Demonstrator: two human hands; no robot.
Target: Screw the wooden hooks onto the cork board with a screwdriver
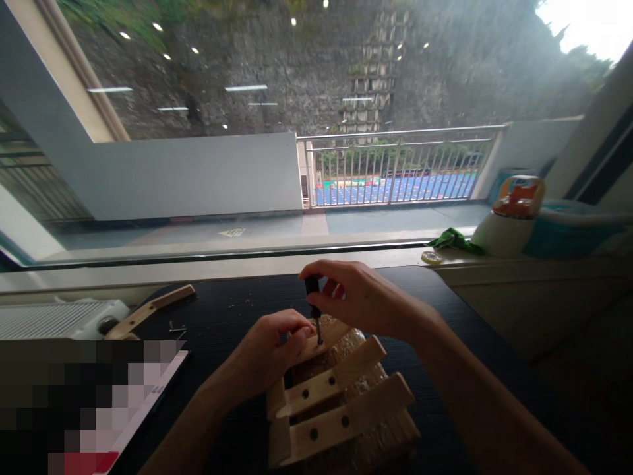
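Note:
My right hand (pixel 361 293) is closed around the black handle of a screwdriver (pixel 312 290), fingertips on its top and side. The shaft points down, its tip at a hole in the farthest wooden slat (pixel 329 341). My left hand (pixel 281 340) grips the left end of that slat with bent fingers. Nearer me, a middle wooden slat (pixel 341 377) and a front wooden slat (pixel 353 419) each show two dark holes. These slats lie across a brownish, shiny-wrapped block (pixel 380 432), whose material I cannot make out.
On the dark table (pixel 222 376), a jointed wooden piece (pixel 158 305) and some small screws (pixel 175 328) lie at the left. A white ribbed unit (pixel 64 318) stands beyond the left edge. The windowsill holds a green cloth (pixel 455 241) and a white container with an orange top (pixel 512 221).

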